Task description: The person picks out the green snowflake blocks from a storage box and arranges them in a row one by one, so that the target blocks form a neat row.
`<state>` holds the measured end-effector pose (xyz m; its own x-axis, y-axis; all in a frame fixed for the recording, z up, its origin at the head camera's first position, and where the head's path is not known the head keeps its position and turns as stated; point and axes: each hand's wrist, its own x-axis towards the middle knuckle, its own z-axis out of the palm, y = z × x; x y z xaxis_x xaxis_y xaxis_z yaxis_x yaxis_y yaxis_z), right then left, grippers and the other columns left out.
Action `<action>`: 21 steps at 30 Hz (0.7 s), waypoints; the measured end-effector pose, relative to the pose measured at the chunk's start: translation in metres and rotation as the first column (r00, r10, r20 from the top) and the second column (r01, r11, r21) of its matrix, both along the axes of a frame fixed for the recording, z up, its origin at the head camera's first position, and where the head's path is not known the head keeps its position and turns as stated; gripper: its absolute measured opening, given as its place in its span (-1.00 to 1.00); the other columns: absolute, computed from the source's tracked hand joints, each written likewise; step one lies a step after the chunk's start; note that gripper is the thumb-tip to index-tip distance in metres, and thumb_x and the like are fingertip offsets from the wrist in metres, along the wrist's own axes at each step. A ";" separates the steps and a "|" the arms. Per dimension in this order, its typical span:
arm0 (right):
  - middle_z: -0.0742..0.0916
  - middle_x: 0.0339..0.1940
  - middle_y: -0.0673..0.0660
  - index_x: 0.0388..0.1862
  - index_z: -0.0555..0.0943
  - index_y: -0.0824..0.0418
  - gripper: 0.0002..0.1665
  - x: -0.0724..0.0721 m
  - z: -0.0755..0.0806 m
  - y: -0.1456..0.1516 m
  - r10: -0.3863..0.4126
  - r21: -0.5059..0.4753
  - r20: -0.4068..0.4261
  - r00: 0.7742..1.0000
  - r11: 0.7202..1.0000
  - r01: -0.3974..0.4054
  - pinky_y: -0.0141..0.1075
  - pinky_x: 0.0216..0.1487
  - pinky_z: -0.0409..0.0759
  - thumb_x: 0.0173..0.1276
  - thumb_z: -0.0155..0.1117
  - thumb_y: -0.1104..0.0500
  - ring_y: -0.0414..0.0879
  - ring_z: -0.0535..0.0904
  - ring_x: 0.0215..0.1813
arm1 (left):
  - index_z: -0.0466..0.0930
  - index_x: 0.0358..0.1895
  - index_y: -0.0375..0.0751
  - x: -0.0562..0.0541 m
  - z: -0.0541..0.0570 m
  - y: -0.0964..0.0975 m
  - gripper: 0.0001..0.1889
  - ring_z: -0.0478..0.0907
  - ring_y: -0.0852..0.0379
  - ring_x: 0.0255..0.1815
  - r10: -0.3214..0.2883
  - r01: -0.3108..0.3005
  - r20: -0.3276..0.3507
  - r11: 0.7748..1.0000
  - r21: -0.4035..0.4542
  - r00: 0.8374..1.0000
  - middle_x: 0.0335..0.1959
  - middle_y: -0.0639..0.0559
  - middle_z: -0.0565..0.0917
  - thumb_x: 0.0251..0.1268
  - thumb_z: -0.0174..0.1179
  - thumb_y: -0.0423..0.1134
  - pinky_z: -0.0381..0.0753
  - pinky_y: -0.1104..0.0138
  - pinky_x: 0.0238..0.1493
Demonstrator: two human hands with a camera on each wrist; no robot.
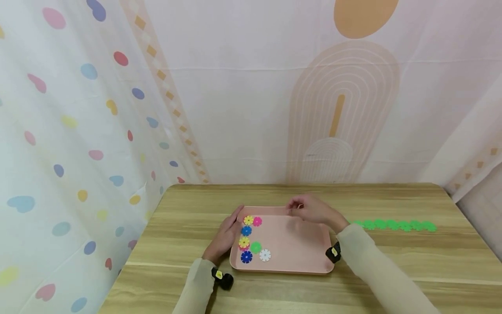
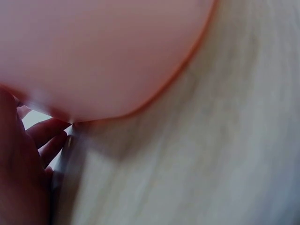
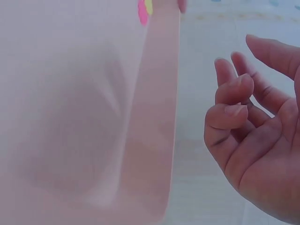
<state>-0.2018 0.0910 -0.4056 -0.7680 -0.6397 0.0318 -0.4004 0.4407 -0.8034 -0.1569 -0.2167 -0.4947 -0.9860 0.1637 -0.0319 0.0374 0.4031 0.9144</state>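
Observation:
A pink tray [image 1: 290,266] lies on the wooden table with several notched plastic discs along its left side, among them a yellow disc [image 1: 249,220], a pink disc [image 1: 257,221], a dark blue disc [image 1: 246,257], a green disc [image 1: 256,247] and a white disc [image 1: 265,255]. My left hand [image 1: 226,235] holds the tray's left rim; in the left wrist view its fingers [image 2: 49,133] reach to the tray's edge. Above the far rim hovers my right hand [image 1: 311,209]. Its fingers [image 3: 229,117] are loosely bent, with nothing between them in the right wrist view.
To the right of the tray, a row of joined green discs [image 1: 392,224] lies on the table [image 1: 423,270]. A patterned curtain [image 1: 243,109] hangs behind the table and along its left side. Black wrist cameras [image 1: 223,279] sit on both forearms.

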 end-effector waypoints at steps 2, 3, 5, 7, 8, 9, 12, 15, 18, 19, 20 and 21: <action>0.68 -0.34 0.09 -0.20 0.65 0.21 -0.89 0.000 -0.002 -0.009 0.014 0.005 0.021 1.000 1.000 -0.015 -0.35 -0.40 0.57 0.41 0.25 0.18 -0.03 0.56 -0.36 | -0.03 0.61 0.09 0.000 0.000 0.000 -0.44 -0.10 -0.17 0.62 -0.002 0.002 0.000 1.000 0.002 1.000 0.60 -0.06 0.08 0.64 -0.25 -0.13 -0.17 -0.19 0.53; 0.68 -0.33 0.06 -0.19 0.65 0.18 -0.89 0.000 -0.003 -0.013 0.016 0.010 0.042 0.999 1.000 -0.017 -0.34 -0.38 0.58 0.42 0.26 0.17 -0.01 0.57 -0.33 | -0.04 0.61 0.09 0.000 0.001 0.000 -0.44 -0.11 -0.17 0.62 -0.002 0.002 0.003 1.000 0.002 1.000 0.60 -0.06 0.08 0.64 -0.25 -0.13 -0.17 -0.19 0.53; 0.68 -0.31 0.03 -0.18 0.65 0.14 -0.89 0.001 -0.005 -0.021 0.026 0.022 0.087 0.996 0.999 -0.028 -0.32 -0.33 0.61 0.42 0.27 0.13 0.03 0.58 -0.27 | -0.05 0.61 0.10 0.001 0.001 0.000 -0.44 -0.11 -0.16 0.62 0.002 -0.002 0.013 1.000 0.000 1.000 0.60 -0.05 0.07 0.64 -0.26 -0.12 -0.17 -0.19 0.53; 0.68 -0.28 0.02 -0.17 0.64 0.15 -0.89 0.001 -0.007 -0.029 0.044 0.025 0.123 0.991 0.999 -0.048 -0.29 -0.29 0.62 0.43 0.26 0.15 0.06 0.58 -0.24 | -0.05 0.61 0.11 0.001 0.001 0.000 -0.44 -0.10 -0.17 0.62 0.004 -0.004 0.020 1.000 0.003 1.000 0.60 -0.04 0.06 0.64 -0.26 -0.12 -0.16 -0.19 0.53; 0.68 -0.27 0.03 -0.16 0.64 0.16 -0.90 0.002 -0.009 -0.033 0.055 0.021 0.143 0.988 0.998 -0.059 -0.28 -0.28 0.62 0.43 0.26 0.17 0.06 0.57 -0.23 | -0.06 0.61 0.11 0.001 0.001 0.000 -0.44 -0.10 -0.16 0.62 0.005 -0.005 0.023 1.000 0.003 1.000 0.60 -0.04 0.06 0.64 -0.25 -0.13 -0.15 -0.19 0.53; 0.68 -0.26 0.04 -0.15 0.63 0.17 -0.90 0.003 -0.011 -0.037 0.069 0.018 0.160 0.985 0.997 -0.073 -0.28 -0.27 0.62 0.43 0.25 0.18 0.07 0.57 -0.22 | -0.06 0.61 0.11 0.001 0.001 -0.001 -0.44 -0.09 -0.16 0.61 0.007 -0.007 0.024 1.000 0.004 1.000 0.60 -0.04 0.07 0.64 -0.26 -0.13 -0.15 -0.18 0.53; 0.68 -0.25 0.02 -0.14 0.62 0.20 -0.90 0.007 -0.016 -0.049 0.113 0.029 0.179 0.977 0.992 -0.120 -0.31 -0.26 0.59 0.42 0.26 0.22 0.00 0.56 -0.24 | -0.05 0.61 0.11 0.001 0.000 -0.001 -0.44 -0.07 -0.16 0.61 0.009 -0.009 0.022 1.000 0.005 1.000 0.60 -0.05 0.08 0.64 -0.27 -0.14 -0.15 -0.18 0.53; 0.67 -0.27 0.01 -0.13 0.62 0.21 -0.89 0.011 -0.020 -0.061 0.159 0.052 0.170 0.973 0.984 -0.170 -0.33 -0.26 0.56 0.39 0.27 0.25 -0.08 0.54 -0.25 | -0.03 0.61 0.11 0.001 0.000 -0.002 -0.45 -0.05 -0.18 0.60 0.011 -0.011 0.022 1.000 0.009 1.000 0.59 -0.08 0.10 0.64 -0.27 -0.13 -0.15 -0.20 0.52; 0.67 -0.29 0.00 -0.14 0.62 0.23 -0.88 0.014 -0.024 -0.070 0.188 0.070 0.163 0.969 0.977 -0.201 -0.32 -0.22 0.56 0.36 0.29 0.29 -0.11 0.53 -0.25 | -0.02 0.61 0.09 0.001 0.000 -0.001 -0.46 -0.01 -0.18 0.59 0.013 -0.014 0.023 1.000 0.026 1.000 0.58 -0.10 0.12 0.65 -0.27 -0.13 -0.11 -0.20 0.52; 0.68 -0.30 0.00 -0.14 0.63 0.23 -0.87 0.014 -0.025 -0.073 0.194 0.077 0.159 0.968 0.975 -0.208 -0.32 -0.20 0.57 0.34 0.30 0.31 -0.11 0.54 -0.25 | -0.02 0.61 0.09 0.001 0.001 -0.001 -0.46 0.02 -0.18 0.58 0.014 -0.015 0.022 0.999 0.030 1.000 0.57 -0.11 0.13 0.65 -0.27 -0.14 -0.09 -0.19 0.52; 0.68 -0.30 0.00 -0.14 0.62 0.22 -0.86 0.015 -0.027 -0.076 0.195 0.083 0.169 0.966 0.974 -0.211 -0.31 -0.18 0.58 0.32 0.31 0.32 -0.11 0.54 -0.24 | -0.01 0.61 0.09 0.001 0.001 -0.001 -0.46 0.03 -0.17 0.57 0.013 -0.014 0.019 0.999 0.034 1.000 0.57 -0.11 0.13 0.65 -0.27 -0.14 -0.08 -0.20 0.52; 0.68 -0.31 -0.01 -0.14 0.63 0.21 -0.84 0.015 -0.028 -0.078 0.195 0.090 0.177 0.965 0.973 -0.213 -0.31 -0.15 0.58 0.31 0.33 0.32 -0.11 0.54 -0.24 | -0.01 0.61 0.09 0.001 0.001 -0.001 -0.46 0.04 -0.17 0.57 0.014 -0.015 0.018 0.999 0.035 1.000 0.57 -0.11 0.14 0.65 -0.27 -0.15 -0.07 -0.19 0.52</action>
